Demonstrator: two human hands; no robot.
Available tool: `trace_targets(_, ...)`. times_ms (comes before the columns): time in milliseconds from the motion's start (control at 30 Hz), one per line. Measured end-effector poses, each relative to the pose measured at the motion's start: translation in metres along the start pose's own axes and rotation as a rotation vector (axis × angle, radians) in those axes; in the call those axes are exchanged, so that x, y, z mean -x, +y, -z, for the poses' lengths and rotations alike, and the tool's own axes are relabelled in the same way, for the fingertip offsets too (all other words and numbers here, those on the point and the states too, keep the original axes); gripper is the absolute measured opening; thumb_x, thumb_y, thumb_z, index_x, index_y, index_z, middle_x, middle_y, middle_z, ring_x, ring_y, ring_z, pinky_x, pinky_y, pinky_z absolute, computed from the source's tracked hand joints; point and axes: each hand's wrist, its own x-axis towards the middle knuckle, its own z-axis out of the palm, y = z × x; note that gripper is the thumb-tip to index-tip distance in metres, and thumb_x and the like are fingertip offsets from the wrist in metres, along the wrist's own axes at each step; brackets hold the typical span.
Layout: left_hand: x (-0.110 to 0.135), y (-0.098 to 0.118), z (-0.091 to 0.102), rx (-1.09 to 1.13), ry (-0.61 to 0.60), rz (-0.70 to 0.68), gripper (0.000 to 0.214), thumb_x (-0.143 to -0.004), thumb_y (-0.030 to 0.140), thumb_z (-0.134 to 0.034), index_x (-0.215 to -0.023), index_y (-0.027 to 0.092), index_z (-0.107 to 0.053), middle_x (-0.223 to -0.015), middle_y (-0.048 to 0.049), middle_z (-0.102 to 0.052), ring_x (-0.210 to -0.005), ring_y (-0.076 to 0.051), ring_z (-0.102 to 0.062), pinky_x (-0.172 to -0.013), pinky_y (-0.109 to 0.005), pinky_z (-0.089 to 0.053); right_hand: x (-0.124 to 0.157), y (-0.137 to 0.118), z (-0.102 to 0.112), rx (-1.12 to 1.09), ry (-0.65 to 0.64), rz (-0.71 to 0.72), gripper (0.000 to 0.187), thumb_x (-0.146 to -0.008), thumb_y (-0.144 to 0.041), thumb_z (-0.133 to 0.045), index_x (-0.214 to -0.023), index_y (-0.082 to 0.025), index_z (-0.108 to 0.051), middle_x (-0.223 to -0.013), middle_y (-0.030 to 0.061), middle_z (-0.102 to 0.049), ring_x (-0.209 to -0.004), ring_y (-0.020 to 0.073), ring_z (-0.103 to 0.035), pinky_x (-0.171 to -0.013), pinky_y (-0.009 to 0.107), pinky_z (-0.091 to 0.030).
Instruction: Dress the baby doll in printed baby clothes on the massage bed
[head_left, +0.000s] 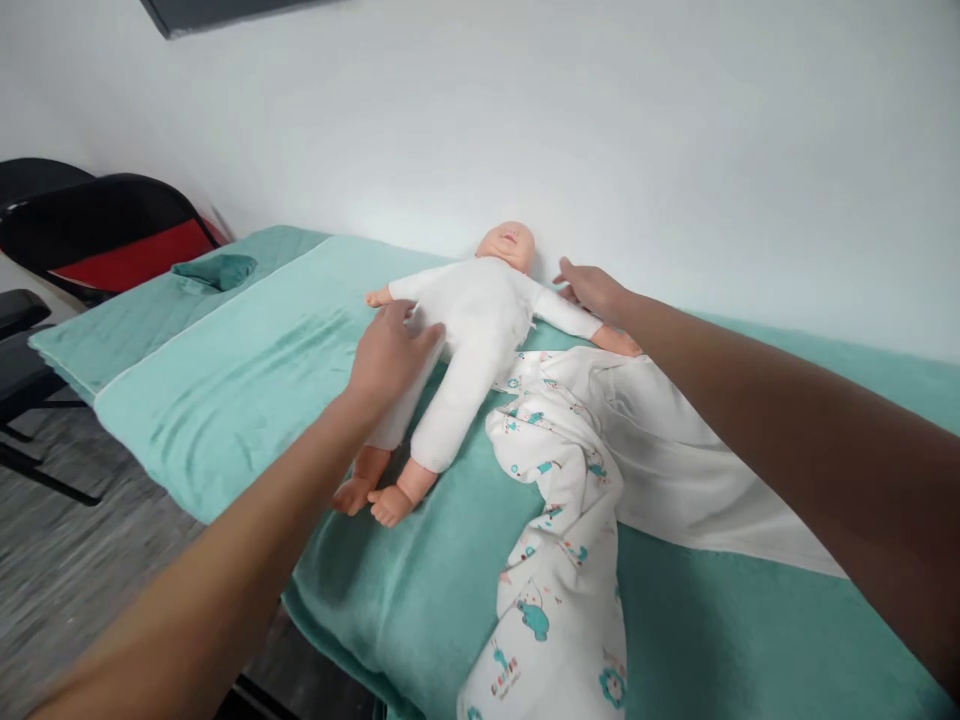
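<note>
A baby doll [480,310] with a white cloth body lies on its back, its head by the wall and its feet toward me. Over the doll's hip and upper leg is my left hand [394,355], thumb apart from the fingers and nothing held; whether it touches the cloth I cannot tell. Beside the doll's arm, on the right, my right hand [592,290] has its fingers loosely bent and apart, holding nothing. A white baby garment with printed animals [562,470] lies crumpled to the right of the doll's legs, partly hidden by my right forearm.
Under everything is a green padded cover [247,400] on a table against a white wall [712,150]. A dark green folded cloth [214,272] lies at the far left end. Black and red chairs [112,225] stand beyond it on a grey floor [75,540].
</note>
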Motion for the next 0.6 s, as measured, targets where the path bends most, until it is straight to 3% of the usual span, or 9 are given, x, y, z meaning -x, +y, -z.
trace_targets(33,0.016,0.007,0.0,-0.151,0.07,-0.189,0.042,-0.092,0.032,-0.057,-0.131,0.017,-0.057,-0.139,-0.0165,-0.058,-0.132,-0.035,-0.051,-0.11,-0.054,-0.041,0.009,0.015,0.01,0.102,-0.009,-0.03,0.071,-0.101,-0.065,-0.016,-0.098,-0.015,-0.065,-0.101,0.016,-0.072,-0.089,0.0245,-0.068,-0.083,0.038,-0.052)
trace_targets(67,0.034,0.014,-0.001,-0.252,0.038,-0.382,0.04,-0.094,0.024,-0.051,-0.134,0.019,-0.056,-0.143,-0.0154,-0.055,-0.136,-0.034,-0.047,-0.112,-0.054,-0.038,0.021,0.029,0.022,0.236,-0.048,-0.037,0.073,-0.102,-0.063,-0.01,-0.094,-0.015,-0.065,-0.097,0.0164,-0.072,-0.087,0.0234,-0.068,-0.083,0.037,-0.05)
trace_targets(133,0.072,0.026,-0.007,-0.365,-0.226,-0.728,0.043,-0.095,0.013,-0.042,-0.135,0.025,-0.056,-0.146,-0.0109,-0.054,-0.139,-0.03,-0.044,-0.112,-0.051,-0.037,0.051,0.052,0.044,0.335,-0.061,-0.035,0.067,-0.101,-0.063,-0.022,-0.085,-0.015,-0.065,-0.092,0.0164,-0.071,-0.092,0.0259,-0.066,-0.089,0.041,-0.047)
trace_targets(200,0.105,0.035,-0.017,-0.416,-0.394,-0.942,0.046,-0.096,0.012,-0.043,-0.138,0.027,-0.053,-0.154,-0.0087,-0.047,-0.146,-0.028,-0.036,-0.114,-0.049,-0.035,0.083,0.067,0.063,0.4,-0.1,-0.04,0.057,-0.097,-0.066,-0.038,-0.083,-0.018,-0.066,-0.092,0.0134,-0.071,-0.091,0.0277,-0.065,-0.09,0.044,-0.046)
trace_targets(333,0.138,0.059,-0.047,-0.405,-0.38,-0.941,0.033,-0.095,0.014,-0.045,-0.124,0.02,-0.06,-0.152,-0.0109,-0.049,-0.145,-0.029,-0.036,-0.111,-0.048,-0.037,0.146,0.064,0.081,0.588,-0.254,0.063,0.033,-0.089,-0.054,-0.059,-0.099,-0.024,-0.067,-0.105,0.0094,-0.071,-0.092,0.0311,-0.065,-0.082,0.044,-0.048)
trace_targets(433,0.148,0.092,-0.064,-0.322,-0.267,-0.905,0.024,-0.091,0.015,-0.052,-0.114,0.018,-0.061,-0.15,-0.0122,-0.05,-0.143,-0.03,-0.039,-0.111,-0.047,-0.037,0.196,0.036,0.084,0.674,-0.216,0.238,0.023,-0.092,-0.037,-0.056,-0.109,-0.025,-0.066,-0.113,0.0091,-0.071,-0.102,0.0318,-0.064,-0.082,0.04,-0.045)
trace_targets(533,0.153,0.128,-0.072,-0.233,-0.098,-0.86,0.051,-0.084,0.013,-0.06,-0.133,0.014,-0.05,-0.157,-0.0165,-0.041,-0.146,-0.031,-0.036,-0.116,-0.047,-0.032,0.256,-0.005,0.09,0.727,-0.197,0.466,0.024,-0.095,-0.033,-0.05,-0.114,-0.028,-0.063,-0.121,0.006,-0.069,-0.101,0.0278,-0.065,-0.075,0.033,-0.042)
trace_targets(600,0.155,0.147,-0.073,-0.249,-0.092,-0.835,0.056,-0.083,0.014,-0.061,-0.137,0.015,-0.047,-0.149,-0.0176,-0.05,-0.14,-0.033,-0.044,-0.115,-0.048,-0.033,0.297,-0.028,0.099,0.798,-0.196,0.524,0.022,-0.094,-0.029,-0.051,-0.113,-0.028,-0.062,-0.123,0.0053,-0.068,-0.089,0.0236,-0.066,-0.069,0.031,-0.039)
